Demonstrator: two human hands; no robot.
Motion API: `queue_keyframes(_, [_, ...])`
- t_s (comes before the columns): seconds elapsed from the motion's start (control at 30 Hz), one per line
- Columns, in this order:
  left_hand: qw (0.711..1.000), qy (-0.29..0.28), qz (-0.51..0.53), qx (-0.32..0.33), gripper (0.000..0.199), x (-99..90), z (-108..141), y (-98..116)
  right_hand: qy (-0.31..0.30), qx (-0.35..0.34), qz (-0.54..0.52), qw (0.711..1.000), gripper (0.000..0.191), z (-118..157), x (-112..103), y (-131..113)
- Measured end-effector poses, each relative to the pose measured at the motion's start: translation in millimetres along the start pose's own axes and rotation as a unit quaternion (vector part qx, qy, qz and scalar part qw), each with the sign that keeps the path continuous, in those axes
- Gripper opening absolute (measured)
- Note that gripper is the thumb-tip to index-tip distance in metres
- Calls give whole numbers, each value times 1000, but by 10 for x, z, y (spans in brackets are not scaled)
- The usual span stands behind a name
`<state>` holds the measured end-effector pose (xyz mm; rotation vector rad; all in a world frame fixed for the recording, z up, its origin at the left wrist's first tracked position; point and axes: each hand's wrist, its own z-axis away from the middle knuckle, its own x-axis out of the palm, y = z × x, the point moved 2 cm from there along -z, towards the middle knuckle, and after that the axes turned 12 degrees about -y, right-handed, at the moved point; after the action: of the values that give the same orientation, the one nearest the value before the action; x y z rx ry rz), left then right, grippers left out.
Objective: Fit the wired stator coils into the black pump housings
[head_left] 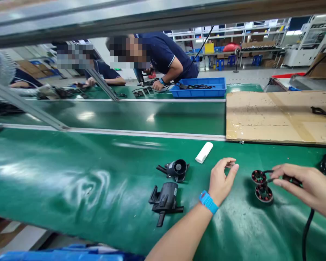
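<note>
My right hand [301, 181] pinches black cables [269, 175] between thumb and fingers. At their ends, two round black parts [263, 193] with red pieces around the inside are held over the green mat. A thicker cable hangs down below that hand. My left hand [223, 176], with a blue wristband, is to the left of these parts. Its fingers are bent and stand apart from the thumb, with nothing seen between them. Left of it are two black plastic housings: a smaller one with a round opening [178, 169] and a larger one with short pipes [165, 198].
A white oblong object [204, 152] lies beyond my left hand on the green mat [57, 174]. Cardboard [274, 112] covers the back right. A blue tray [198, 88] with cables stands across the bench, near a co-worker [163, 54] holding a tool. A metal post [29, 105] slants at left.
</note>
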<state>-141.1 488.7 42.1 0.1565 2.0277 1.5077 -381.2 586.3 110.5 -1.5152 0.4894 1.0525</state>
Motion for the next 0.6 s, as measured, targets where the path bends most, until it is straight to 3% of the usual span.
queue_keyframes(0.13, [996, -26, 55, -66, 33, 170, 32, -96, 33, 37, -16, 999, 36, -313, -581, 112])
queue_keyframes(0.27, [995, -42, 31, -82, 31, 159, 50, -93, 73, 104, 23, 992, 54, -865, -1115, 308])
queue_keyframes(0.33, [995, -47, 23, -90, 32, 137, 70, -64, 104, 132, 57, 984, 55, -1243, -1323, 482])
queue_keyframes(0.43, [991, -62, 11, -118, 38, 127, 78, -54, 143, 151, 91, 974, 38, -1927, -1564, 812])
queue_keyframes(0.6, [978, -110, 0, -178, 54, 124, -2, -161, 212, 211, 121, 946, 25, -3149, -1796, 1320])
